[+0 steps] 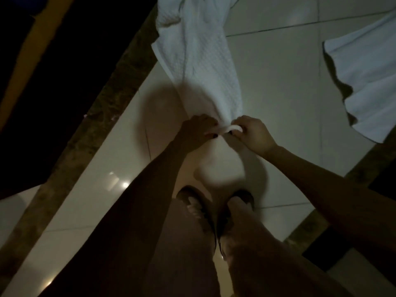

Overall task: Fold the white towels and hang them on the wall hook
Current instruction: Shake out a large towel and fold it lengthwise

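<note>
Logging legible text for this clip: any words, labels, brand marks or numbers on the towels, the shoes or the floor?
No readable text anywhere in this dim frame.
White waffle-weave towel, pinched at its lower end by the left hand and right hand: no tag or print visible.
Second white towel at right: plain.
Dark shoes: any marking is too dark and blurred to read.
Glossy pale floor tiles: only light reflections.

Bare forearms (150, 189), dark nail polish on L hand (198, 129), brownish trousers (182, 254), dark shoes (244, 196) w/ pale straps.
</note>
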A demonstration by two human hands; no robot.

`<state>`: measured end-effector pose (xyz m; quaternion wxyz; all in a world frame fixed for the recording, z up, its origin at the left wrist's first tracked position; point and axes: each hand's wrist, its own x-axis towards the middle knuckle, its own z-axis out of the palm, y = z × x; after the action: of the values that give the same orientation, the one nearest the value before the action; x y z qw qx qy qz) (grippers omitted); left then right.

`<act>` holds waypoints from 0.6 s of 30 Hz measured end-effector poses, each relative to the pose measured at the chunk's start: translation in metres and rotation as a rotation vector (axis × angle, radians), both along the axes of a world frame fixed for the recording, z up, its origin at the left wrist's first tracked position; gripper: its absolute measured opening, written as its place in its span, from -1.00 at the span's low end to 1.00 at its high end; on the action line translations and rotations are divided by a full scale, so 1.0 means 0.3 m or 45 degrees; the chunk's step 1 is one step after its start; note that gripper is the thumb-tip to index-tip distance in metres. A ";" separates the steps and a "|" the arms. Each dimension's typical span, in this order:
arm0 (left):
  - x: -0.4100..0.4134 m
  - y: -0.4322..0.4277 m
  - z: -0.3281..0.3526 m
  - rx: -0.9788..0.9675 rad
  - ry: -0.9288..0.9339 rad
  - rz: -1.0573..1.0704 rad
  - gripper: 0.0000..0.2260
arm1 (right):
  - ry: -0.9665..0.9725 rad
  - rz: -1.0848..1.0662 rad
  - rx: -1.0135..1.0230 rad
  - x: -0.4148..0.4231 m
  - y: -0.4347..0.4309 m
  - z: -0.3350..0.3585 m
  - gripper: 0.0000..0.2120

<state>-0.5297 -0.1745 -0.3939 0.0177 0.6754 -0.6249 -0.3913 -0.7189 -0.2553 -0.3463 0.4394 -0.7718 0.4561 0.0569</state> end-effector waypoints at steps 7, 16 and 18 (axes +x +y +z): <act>0.004 -0.035 0.729 -0.090 0.357 0.595 -0.79 | -0.153 -0.233 0.070 0.100 -0.042 0.725 -0.81; 0.177 -0.180 1.804 -0.144 0.684 0.514 -0.86 | -0.243 -0.289 -0.104 0.124 -0.140 1.649 -0.89; 0.207 -0.187 2.011 -0.144 0.673 0.483 -0.86 | -0.308 -0.264 -0.136 0.123 -0.141 1.837 -0.91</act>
<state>-0.4677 -0.2307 0.2093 0.2894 0.6528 -0.4825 -0.5073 -0.6820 -0.2974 0.2047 0.4530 -0.7440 0.4795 -0.1065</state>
